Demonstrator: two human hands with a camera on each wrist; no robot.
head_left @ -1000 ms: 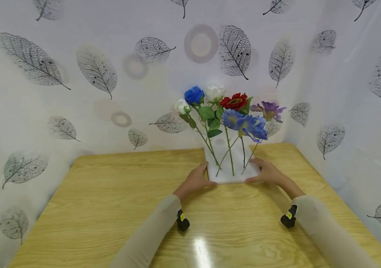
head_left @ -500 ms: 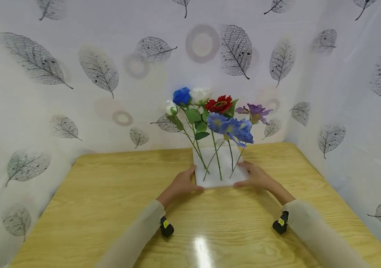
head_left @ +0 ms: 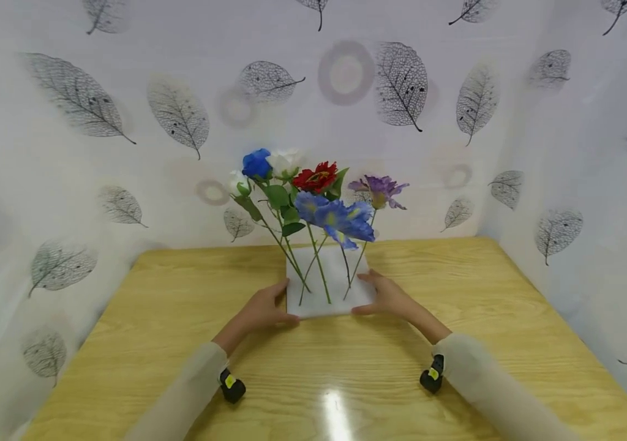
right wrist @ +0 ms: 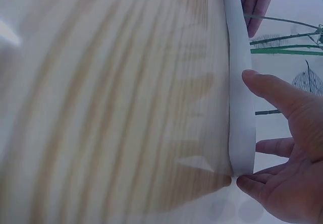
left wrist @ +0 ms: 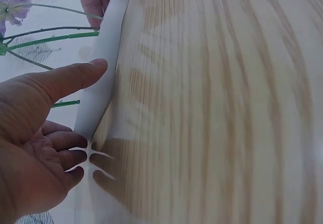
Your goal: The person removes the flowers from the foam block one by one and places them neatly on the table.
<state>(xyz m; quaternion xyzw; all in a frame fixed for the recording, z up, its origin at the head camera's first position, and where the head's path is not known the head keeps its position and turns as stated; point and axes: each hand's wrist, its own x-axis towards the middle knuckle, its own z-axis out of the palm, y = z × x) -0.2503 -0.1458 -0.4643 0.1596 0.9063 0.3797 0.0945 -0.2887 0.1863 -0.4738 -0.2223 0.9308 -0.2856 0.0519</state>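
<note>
Head view shows a wooden table (head_left: 181,343) enclosed on three sides by a white curtain (head_left: 71,153) printed with grey leaf outlines. A white foam block (head_left: 327,303) lies flat on the table, slightly left of centre and toward the far edge, with artificial flowers (head_left: 313,190) standing upright in it (blue, white, red and purple heads on green stems). The left hand (head_left: 261,311) is set against the left side of the foam block, and the right hand (head_left: 387,297) is set against its right side, so the block sits between the two hands. Left wrist view shows the left hand (left wrist: 40,133) with the thumb laid straight along the near face of the foam block (left wrist: 101,82) and the fingers spread flat against its end face; no finger curls around the block. Right wrist view shows the right hand (right wrist: 287,148) in the mirrored position, thumb straight along the near face of the foam block (right wrist: 239,108) and fingers extended at the end face. Both hands are therefore flat and pressing, not gripping. Pale sleeves (head_left: 479,386) cover both forearms, and a small black wrist camera (head_left: 431,375) sits below each wrist.
</note>
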